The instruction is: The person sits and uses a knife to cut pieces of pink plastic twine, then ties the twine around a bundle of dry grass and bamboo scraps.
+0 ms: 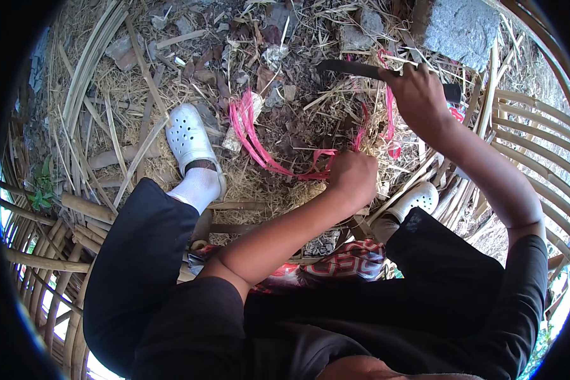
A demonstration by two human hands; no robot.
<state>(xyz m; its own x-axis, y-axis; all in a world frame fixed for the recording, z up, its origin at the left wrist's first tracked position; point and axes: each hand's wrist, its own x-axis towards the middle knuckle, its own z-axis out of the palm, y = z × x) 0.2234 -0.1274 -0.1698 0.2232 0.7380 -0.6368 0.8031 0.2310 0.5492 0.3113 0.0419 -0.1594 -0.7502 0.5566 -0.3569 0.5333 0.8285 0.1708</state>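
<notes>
My left hand [353, 179] is closed in a fist around pink plastic twine [258, 151]. The twine loops out leftward over the straw-covered ground, and more pink strands rise beside the fist toward my other hand. Further up and to the right, my right hand [418, 101] grips a knife with a long dark blade [348, 68]. Its blade points left, slightly curved, and the dark handle end sticks out on the right of the hand. A pink strand hangs just below the blade; whether the edge touches it I cannot tell.
My feet in pale clogs [193, 139] stand on either side. Dry straw and bamboo strips [101, 60] litter the ground. A large grey stone block [456, 31] lies at the far right. Slatted bamboo weaving [538, 133] curves along the right, with bamboo poles [47, 259] at the left.
</notes>
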